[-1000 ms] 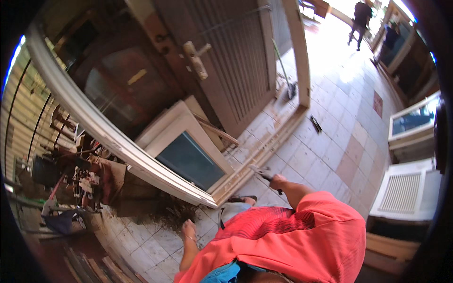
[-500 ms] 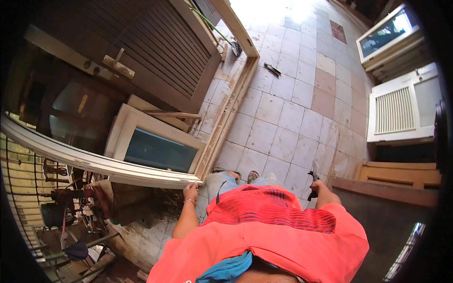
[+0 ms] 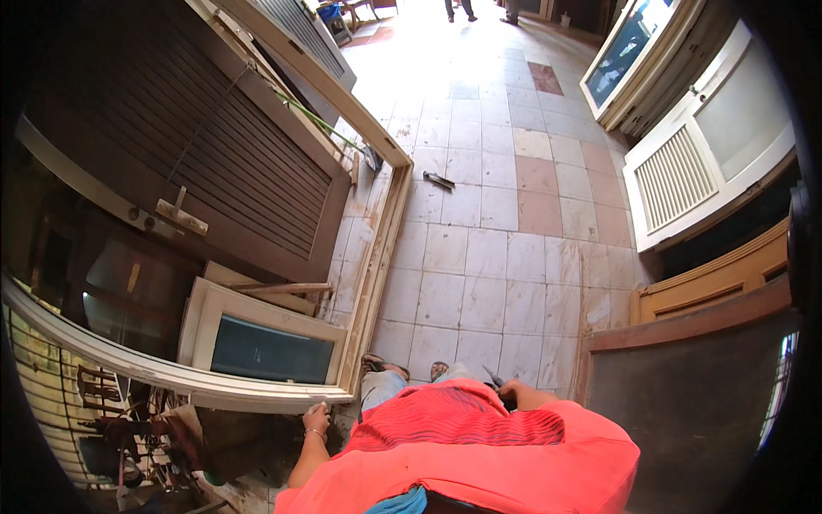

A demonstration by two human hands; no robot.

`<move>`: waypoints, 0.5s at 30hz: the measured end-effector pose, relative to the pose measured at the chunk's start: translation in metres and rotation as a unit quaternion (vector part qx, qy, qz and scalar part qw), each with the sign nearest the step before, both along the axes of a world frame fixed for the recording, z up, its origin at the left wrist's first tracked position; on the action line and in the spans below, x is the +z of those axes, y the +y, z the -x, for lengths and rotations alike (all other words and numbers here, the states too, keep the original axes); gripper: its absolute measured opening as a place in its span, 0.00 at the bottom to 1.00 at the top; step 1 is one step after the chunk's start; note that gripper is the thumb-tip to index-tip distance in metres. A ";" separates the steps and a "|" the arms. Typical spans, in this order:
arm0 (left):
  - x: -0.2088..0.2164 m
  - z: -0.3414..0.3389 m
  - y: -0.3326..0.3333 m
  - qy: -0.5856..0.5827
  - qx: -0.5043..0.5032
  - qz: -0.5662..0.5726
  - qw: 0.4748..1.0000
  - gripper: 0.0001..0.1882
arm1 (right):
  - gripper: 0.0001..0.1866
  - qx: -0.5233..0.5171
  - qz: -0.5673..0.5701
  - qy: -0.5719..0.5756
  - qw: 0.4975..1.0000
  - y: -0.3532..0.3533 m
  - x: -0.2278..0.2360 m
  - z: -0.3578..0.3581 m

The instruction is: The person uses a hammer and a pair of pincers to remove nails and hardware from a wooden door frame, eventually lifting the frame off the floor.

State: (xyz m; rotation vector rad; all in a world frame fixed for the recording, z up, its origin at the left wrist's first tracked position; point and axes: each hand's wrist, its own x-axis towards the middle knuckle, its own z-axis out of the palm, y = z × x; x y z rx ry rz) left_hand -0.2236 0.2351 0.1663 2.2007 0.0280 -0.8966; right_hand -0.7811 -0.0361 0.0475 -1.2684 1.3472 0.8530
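Note:
My left hand (image 3: 316,418) is at the near corner of a long cream wooden frame (image 3: 381,248), fingers curled against its lower edge. A bracelet circles that wrist. My right hand (image 3: 509,395), close to my right hip, is closed on a dark hand tool (image 3: 493,379) with a pointed tip. Its exact kind is too small to make out, and part of it is hidden by the hand and the red shirt. Inside the frame's corner leans a small cream window panel (image 3: 272,349) with dark glass.
Another dark tool (image 3: 439,181) lies on the tiled floor (image 3: 479,257) ahead. A brown louvred door (image 3: 248,146) stands at left. White louvred panels (image 3: 676,180), an orange-brown wooden panel (image 3: 711,274) and a dark brown-edged panel (image 3: 685,385) line the right. People's legs (image 3: 461,10) show far ahead.
The view has tilted up and shifted, so the far floor and distant legs now show. My right hand with the tool has come inward toward my body. My left hand stays at the frame's corner.

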 end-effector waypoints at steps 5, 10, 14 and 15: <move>0.005 -0.028 -0.026 -0.085 -0.040 -0.008 0.996 0.22 | 0.25 0.037 0.056 -0.042 0.997 -0.042 0.051 -0.046; 0.090 -0.113 -0.044 -0.189 0.198 -0.027 0.961 0.41 | 0.29 -0.025 0.150 0.001 0.988 -0.088 0.043 -0.060; 0.156 -0.208 -0.023 -0.328 0.307 0.025 0.893 0.54 | 0.28 0.151 0.158 0.005 0.976 -0.108 -0.023 -0.046; 0.167 -0.229 -0.017 -0.329 0.313 0.031 0.890 0.54 | 0.27 0.236 0.165 -0.004 0.958 -0.110 -0.037 -0.044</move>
